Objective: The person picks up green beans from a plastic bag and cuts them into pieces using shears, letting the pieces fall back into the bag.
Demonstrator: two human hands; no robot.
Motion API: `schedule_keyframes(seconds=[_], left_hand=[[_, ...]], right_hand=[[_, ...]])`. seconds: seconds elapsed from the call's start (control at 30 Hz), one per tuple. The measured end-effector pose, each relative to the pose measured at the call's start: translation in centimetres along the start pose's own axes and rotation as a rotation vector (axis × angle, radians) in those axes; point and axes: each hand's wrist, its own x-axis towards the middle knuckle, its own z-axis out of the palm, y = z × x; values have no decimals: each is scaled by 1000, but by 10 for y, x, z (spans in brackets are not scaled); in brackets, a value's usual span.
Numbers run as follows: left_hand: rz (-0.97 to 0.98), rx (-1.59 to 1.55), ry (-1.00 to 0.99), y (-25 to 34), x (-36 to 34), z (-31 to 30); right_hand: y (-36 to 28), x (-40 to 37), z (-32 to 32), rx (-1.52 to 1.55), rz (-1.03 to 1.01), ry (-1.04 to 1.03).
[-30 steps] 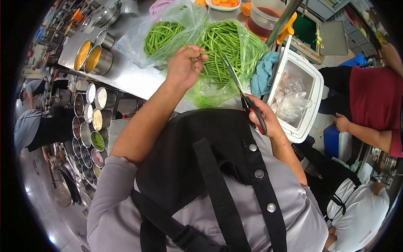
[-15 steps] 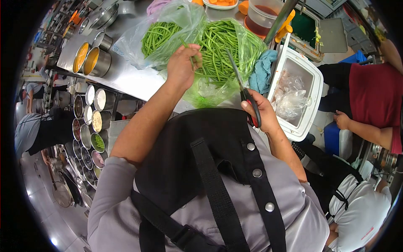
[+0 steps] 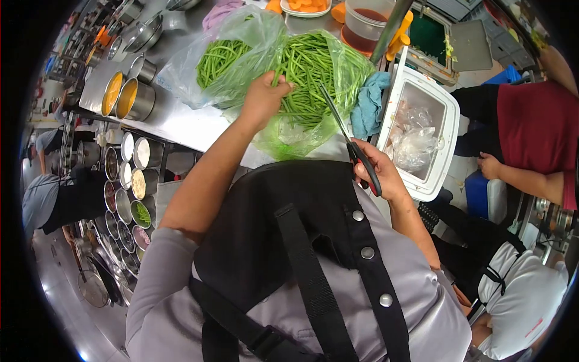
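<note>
My left hand (image 3: pixel 265 96) is closed in a pinch on green beans, at the left edge of a large pile of green beans (image 3: pixel 310 72). That pile lies in an open green plastic bag (image 3: pixel 289 137). Behind my left hand, a clear bag (image 3: pixel 187 72) holds more beans. My right hand (image 3: pixel 380 168) grips the handles of black and red scissors (image 3: pixel 366 163) near the table's front edge. The blades are nearly together and point up and left, with their tip over the pile.
A teal cloth (image 3: pixel 369 105) lies right of the beans, beside a white cooler (image 3: pixel 443 154) with bagged items. Pots of orange liquid (image 3: pixel 126 99) stand at the left. Behind are a tub of dark liquid (image 3: pixel 360 36) and orange pieces (image 3: pixel 306 5). Co-workers (image 3: pixel 534 142) stand right.
My left hand has lowered slightly towards the pile, and the bean that stood up from its fingers no longer shows clearly. The scissors have shifted slightly left and down.
</note>
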Motion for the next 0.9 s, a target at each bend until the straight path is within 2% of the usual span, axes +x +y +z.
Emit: schedule_keyframes(seconds=[0.07, 0.13, 0.2, 0.3, 0.47, 0.53, 0.6, 0.63, 0.7, 0.8, 0.9], left_hand=[[76, -32, -83, 13, -10, -4], [82, 61, -92, 11, -14, -11], [222, 277, -114, 10, -18, -14], [216, 425, -89, 24, -32, -14], [224, 434, -93, 23, -35, -17], [261, 423, -103, 15, -31, -15], [143, 204, -26, 14, -26, -14], [143, 205, -20, 15, -23, -15], [-156, -735, -55, 17, -19, -20], [-155, -889, 24, 16, -17, -16], [-133, -849, 55, 19, -22, -8]], right_hand=[[-5, 5, 3, -4, -35, -14], [-10, 13, 5, -29, -48, -41], [-14, 20, 8, -28, -42, -56], [-17, 28, 10, -36, -54, -81], [-10, 34, 11, -101, -140, -74], [-17, 30, 14, -113, 44, -15], [-15, 25, 16, -95, 75, 24], [-13, 23, 17, -74, 105, 65], [0, 18, 10, -40, 58, 18], [9, 13, 5, -9, -18, -43], [1, 13, 8, -11, -98, -24]])
